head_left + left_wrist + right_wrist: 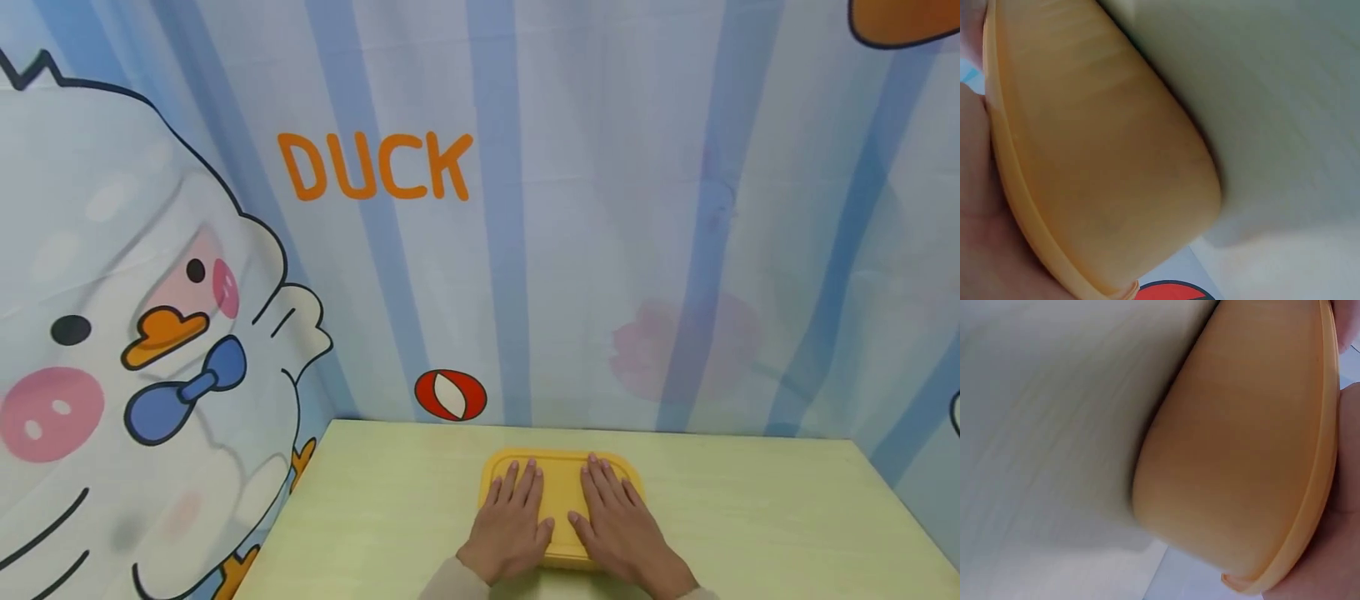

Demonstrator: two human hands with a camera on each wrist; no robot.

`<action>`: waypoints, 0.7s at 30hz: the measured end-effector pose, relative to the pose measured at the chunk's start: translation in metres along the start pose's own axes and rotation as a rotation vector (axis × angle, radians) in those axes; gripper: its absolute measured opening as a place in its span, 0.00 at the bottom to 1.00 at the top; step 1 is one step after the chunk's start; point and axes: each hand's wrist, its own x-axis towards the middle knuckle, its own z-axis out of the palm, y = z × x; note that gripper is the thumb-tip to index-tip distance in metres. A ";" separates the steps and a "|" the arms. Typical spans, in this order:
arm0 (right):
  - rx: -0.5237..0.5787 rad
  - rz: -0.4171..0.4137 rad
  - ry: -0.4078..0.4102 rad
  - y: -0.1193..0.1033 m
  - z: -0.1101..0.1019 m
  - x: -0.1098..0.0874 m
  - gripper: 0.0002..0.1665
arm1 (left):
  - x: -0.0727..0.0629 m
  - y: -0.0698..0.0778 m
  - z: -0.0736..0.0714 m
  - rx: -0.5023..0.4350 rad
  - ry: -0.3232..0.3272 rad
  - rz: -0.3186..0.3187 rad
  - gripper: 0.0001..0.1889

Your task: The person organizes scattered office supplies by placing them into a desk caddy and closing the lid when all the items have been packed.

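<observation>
A yellow lidded plastic box (564,500) sits near the front middle of the table, its lid on top. My left hand (510,525) lies flat on the left part of the lid, fingers straight and pointing away from me. On the lid's right part rests my right hand (622,529), palm down with straight fingers. Both thumbs point inward across the lid. In the left wrist view the box's side wall (1110,137) and rim show, with the hand along the rim. The right wrist view shows the opposite wall (1229,444). What the box holds is hidden.
The pale yellow-green tabletop (765,508) spreads to both sides of the box. Behind it hangs a blue-striped curtain (585,208) with the word DUCK and a red-and-white ball print. A large printed duck (247,467) covers the curtain at left.
</observation>
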 end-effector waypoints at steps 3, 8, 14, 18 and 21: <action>-0.022 0.025 -0.028 -0.004 0.000 0.005 0.40 | 0.009 0.001 0.002 -0.029 -0.045 -0.013 0.36; -0.064 0.025 0.008 -0.004 0.005 0.007 0.41 | 0.018 0.004 0.001 -0.040 -0.068 -0.020 0.37; -0.065 0.002 0.023 -0.004 0.003 0.006 0.42 | 0.019 0.005 -0.001 -0.007 -0.053 -0.018 0.36; -0.076 0.006 0.006 -0.003 0.003 0.005 0.42 | 0.018 0.006 -0.001 0.003 -0.035 -0.017 0.36; -0.075 0.006 0.014 -0.003 0.004 0.004 0.42 | 0.018 0.007 0.001 0.003 -0.021 -0.013 0.36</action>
